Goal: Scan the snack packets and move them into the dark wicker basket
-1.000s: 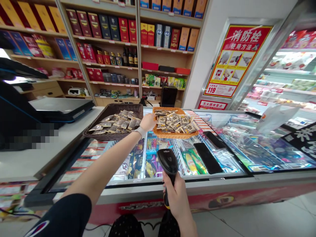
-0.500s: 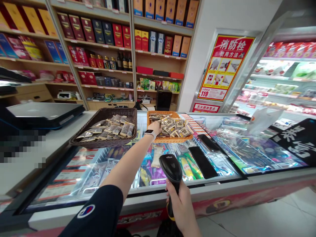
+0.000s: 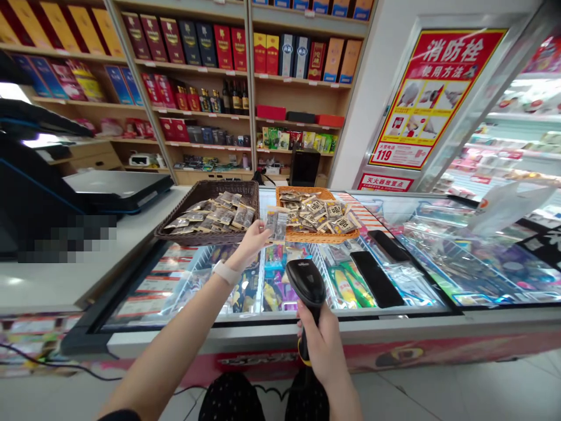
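My left hand (image 3: 254, 241) pinches a small snack packet (image 3: 276, 224) by its left edge, raised in front of the gap between two baskets. To its left sits a dark brown wicker basket (image 3: 175, 235) of similar packets. On the right, an orange wicker basket (image 3: 324, 237) holds more packets (image 3: 313, 210) with printed labels. My right hand (image 3: 322, 339) is wrapped round the handle of a black barcode scanner (image 3: 307, 282), whose head points forward over the freezer's front edge.
Both baskets rest on the glass top of a chest freezer (image 3: 272, 333). Two black phones (image 3: 377, 280) lie right of the orange basket. A flat scale (image 3: 118, 187) stands on the left counter. Shelves of boxes (image 3: 201, 44) line the back wall, beside a red poster (image 3: 438, 96).
My left hand has come out of the orange basket and moved left with a packet in its fingers. The scanner stays in my right hand. My view has shifted slightly.
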Demonstrator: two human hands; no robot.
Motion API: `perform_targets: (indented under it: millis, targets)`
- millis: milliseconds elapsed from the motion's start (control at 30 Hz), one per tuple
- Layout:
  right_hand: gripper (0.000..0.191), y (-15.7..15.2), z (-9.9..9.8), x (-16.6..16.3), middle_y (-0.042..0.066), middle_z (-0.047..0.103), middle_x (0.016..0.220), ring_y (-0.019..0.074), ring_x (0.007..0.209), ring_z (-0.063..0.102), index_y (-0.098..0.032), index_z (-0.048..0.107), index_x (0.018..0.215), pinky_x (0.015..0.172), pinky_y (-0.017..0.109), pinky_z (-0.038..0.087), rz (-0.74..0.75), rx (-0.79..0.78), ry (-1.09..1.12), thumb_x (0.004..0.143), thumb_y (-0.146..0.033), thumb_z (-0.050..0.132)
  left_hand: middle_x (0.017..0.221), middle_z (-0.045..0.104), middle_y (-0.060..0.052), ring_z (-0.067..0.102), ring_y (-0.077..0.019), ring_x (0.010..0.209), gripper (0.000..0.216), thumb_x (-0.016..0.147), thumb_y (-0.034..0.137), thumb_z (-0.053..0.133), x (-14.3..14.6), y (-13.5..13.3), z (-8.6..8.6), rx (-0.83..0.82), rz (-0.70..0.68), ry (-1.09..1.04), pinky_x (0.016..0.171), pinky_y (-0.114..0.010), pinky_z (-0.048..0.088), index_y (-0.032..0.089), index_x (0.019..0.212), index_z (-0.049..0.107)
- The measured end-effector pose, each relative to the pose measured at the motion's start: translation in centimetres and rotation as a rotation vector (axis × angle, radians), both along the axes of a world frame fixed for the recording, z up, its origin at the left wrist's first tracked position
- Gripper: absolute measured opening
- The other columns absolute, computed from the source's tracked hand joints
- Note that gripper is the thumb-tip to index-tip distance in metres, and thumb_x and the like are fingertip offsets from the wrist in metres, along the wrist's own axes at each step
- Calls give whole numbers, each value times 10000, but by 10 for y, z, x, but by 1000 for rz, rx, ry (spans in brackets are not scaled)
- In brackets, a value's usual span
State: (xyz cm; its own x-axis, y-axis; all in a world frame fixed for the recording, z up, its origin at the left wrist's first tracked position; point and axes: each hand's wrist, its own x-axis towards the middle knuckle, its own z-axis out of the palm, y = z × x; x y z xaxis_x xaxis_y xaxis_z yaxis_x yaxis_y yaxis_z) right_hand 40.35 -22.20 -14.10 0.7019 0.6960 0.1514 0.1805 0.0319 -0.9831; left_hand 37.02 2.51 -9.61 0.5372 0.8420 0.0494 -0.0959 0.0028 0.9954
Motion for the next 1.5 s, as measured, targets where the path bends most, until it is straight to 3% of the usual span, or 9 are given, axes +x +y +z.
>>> perform_targets:
  millis: [167,300,400,600,833,1067,1500]
  targets:
    - [485,1,-1,-10,66,724,755,236,642,679,-183,704,971,551,289,501,53,-46,-13,966,-641,546,809,702,18,683,-145,717,412,667,258,782,-21,-15,-37,-135,-28,-34,672,-239,492,222,915,455]
    - [486,2,-4,-14,76,747,769,250,642,707,-175,710,1012,554,291,500,69,-112,-66,985,-624,526,834,722,8,684,-145,719,414,669,290,802,-24,-16,-49,-148,-48,-55,696,-255,491,216,915,478]
    - [487,6,-4,-16,100,767,849,278,744,741,-164,705,1098,582,297,506,84,-138,-115,999,-594,501,842,728,0,686,-158,769,414,678,331,824,-25,-17,-52,-131,-65,-75,772,-287,512,209,936,524]
    - [472,13,-2,-20,124,780,930,316,909,756,-152,671,1175,589,298,491,101,-182,-174,1008,-543,466,1032,770,-57,706,-236,1015,549,691,347,846,-30,-17,-58,-105,-139,-107,906,-332,512,209,1179,634]
    - [486,12,-2,-19,86,755,801,287,754,748,-151,681,1171,594,303,490,80,-207,-199,1010,-555,464,1036,759,-40,698,-193,899,530,746,299,792,-32,-17,-59,-94,-139,-62,763,-277,505,230,1234,596]
    - [476,11,-1,-20,128,784,953,325,948,755,-152,679,1208,690,328,520,95,-180,-175,1017,-532,466,1090,750,-69,701,-219,1021,498,770,244,749,-32,-16,-60,-86,-187,-128,957,-363,515,207,1239,587]
    - [475,10,1,-18,119,772,882,311,892,755,-143,691,1198,597,298,501,112,-185,-145,1020,-522,469,1061,767,-59,711,-217,1018,459,765,226,747,-32,-19,-55,-106,-183,-112,974,-370,526,210,1193,582]
